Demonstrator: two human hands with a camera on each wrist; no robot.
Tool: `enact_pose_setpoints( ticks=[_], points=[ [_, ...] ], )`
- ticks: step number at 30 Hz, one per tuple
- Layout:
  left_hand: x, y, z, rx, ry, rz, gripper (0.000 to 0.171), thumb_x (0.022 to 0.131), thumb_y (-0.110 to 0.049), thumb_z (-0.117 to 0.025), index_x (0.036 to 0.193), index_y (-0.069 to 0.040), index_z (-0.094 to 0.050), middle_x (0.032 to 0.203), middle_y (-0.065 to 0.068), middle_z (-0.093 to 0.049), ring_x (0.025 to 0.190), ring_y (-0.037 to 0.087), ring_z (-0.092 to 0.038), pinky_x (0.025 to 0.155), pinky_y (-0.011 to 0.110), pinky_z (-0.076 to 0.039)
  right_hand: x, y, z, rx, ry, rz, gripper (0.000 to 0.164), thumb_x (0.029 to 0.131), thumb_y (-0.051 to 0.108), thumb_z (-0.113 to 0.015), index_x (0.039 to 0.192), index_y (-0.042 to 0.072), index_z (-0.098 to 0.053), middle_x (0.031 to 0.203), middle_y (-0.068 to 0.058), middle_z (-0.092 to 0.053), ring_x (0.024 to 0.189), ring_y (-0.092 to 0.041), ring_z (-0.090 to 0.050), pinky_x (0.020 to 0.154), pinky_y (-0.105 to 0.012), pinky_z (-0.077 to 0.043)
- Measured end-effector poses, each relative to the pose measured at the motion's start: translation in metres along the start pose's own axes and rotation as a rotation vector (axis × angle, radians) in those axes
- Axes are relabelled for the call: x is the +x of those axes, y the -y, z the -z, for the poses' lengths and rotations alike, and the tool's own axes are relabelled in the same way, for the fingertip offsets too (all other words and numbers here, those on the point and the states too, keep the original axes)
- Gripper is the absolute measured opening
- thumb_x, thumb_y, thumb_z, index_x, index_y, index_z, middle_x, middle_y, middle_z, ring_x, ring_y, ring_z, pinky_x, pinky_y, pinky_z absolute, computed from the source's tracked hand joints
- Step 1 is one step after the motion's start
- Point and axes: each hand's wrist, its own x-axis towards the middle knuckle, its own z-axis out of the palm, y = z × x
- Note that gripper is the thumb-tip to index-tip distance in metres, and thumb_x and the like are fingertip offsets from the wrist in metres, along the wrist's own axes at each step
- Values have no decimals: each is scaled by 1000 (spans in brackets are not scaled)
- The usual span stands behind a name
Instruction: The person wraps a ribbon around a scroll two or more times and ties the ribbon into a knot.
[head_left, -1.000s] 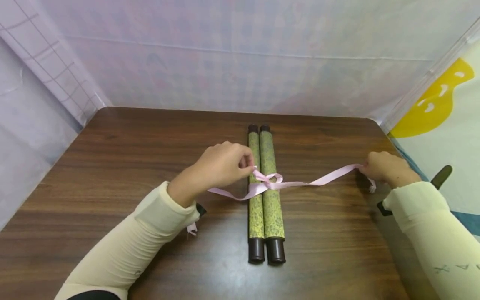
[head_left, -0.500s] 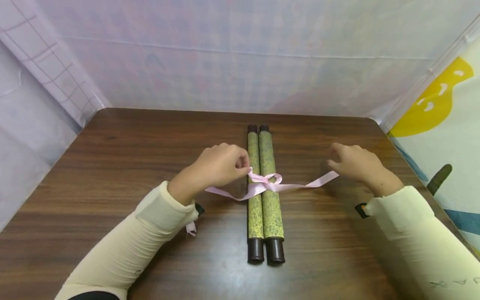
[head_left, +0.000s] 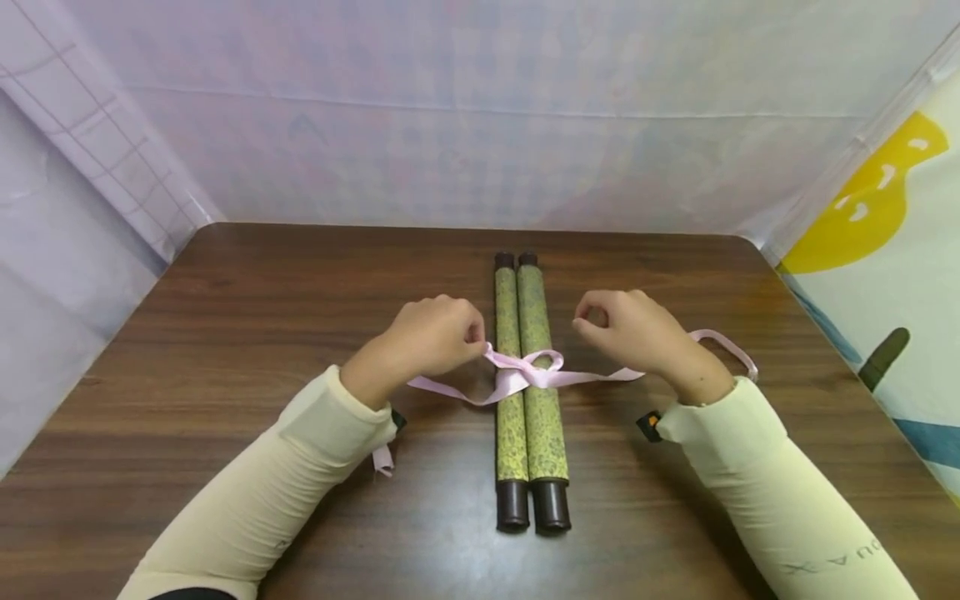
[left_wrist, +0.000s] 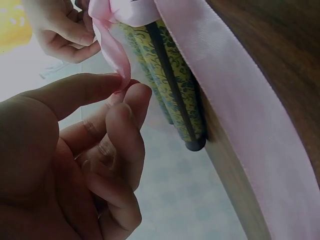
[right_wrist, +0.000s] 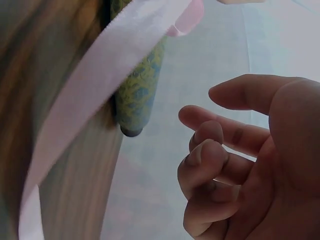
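Two green-yellow patterned rollers of a scroll [head_left: 542,417] with dark end caps lie side by side on the table. A pink ribbon [head_left: 512,382] is looped around them and knotted on top, with a small loop to the right of the knot. Left of the rollers, my left hand [head_left: 431,337] pinches a short piece of the ribbon between thumb and forefinger; the left wrist view shows this pinch [left_wrist: 120,90]. My right hand [head_left: 633,329] hovers right of the rollers, thumb and forefinger apart, holding nothing. One long ribbon end passes beneath it, partly hidden by the hand.
The brown wooden table [head_left: 300,267] meets a pale curtain [head_left: 465,150] at its far edge. A ribbon tail [head_left: 382,460] shows beside the left sleeve. Another ribbon stretch [head_left: 723,340] curves behind the right wrist. Printed cloth [head_left: 870,217] hangs at the right.
My right hand has let go of the long ribbon end and moved left toward the knot. The left hand keeps its pinch and has shifted slightly left.
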Motion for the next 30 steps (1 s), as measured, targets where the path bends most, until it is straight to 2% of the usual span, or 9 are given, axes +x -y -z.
enact_pose_setpoints(
  ticks=[5, 11, 19, 24, 28, 30],
  points=[
    [0, 5, -4, 20, 2, -20, 14, 85, -33, -61, 75, -28, -69, 74, -10, -64, 63, 12, -54, 59, 36, -46, 1, 2, -8, 18, -4, -21, 16, 91, 29, -56, 94, 17, -67, 72, 3, -66, 58, -11, -55, 57, -35, -50],
    [-2, 14, -3, 42, 3, -25, 19, 84, -29, -60, 65, -27, -63, 69, -8, -62, 61, 13, -54, 56, 36, -45, 8, 6, -9, 9, -25, 3, 16, 90, 28, -56, 92, 16, -67, 71, 1, -65, 57, -13, -55, 57, -36, -49],
    [-4, 16, -2, 50, 14, -16, 13, 84, -33, -61, 74, -28, -67, 77, -9, -64, 66, 14, -55, 61, 40, -47, 14, 12, -9, -2, -32, 3, 15, 89, 29, -58, 88, 17, -67, 67, 2, -63, 56, -12, -53, 55, -35, -48],
    [-5, 9, 2, 29, -90, -36, 12, 85, -37, -63, 91, -28, -68, 78, -8, -64, 66, 14, -54, 58, 39, -47, 14, 12, -8, 2, -43, 13, 15, 88, 30, -58, 88, 18, -67, 66, 3, -63, 56, -12, -53, 55, -35, -47],
    [-8, 0, 8, 27, -165, -57, 21, 86, -30, -61, 106, -26, -65, 71, -5, -63, 58, 15, -52, 47, 34, -44, 14, 11, -8, 6, -40, 15, 15, 88, 30, -58, 88, 18, -67, 66, 3, -63, 56, -12, -54, 56, -36, -48],
    [-10, -6, 10, 43, -178, -63, 24, 86, -26, -59, 109, -25, -65, 68, -5, -61, 55, 14, -50, 44, 32, -42, 13, 11, -9, 10, -40, 16, 15, 88, 30, -59, 88, 17, -67, 65, 3, -63, 56, -12, -54, 56, -35, -48]
  ],
)
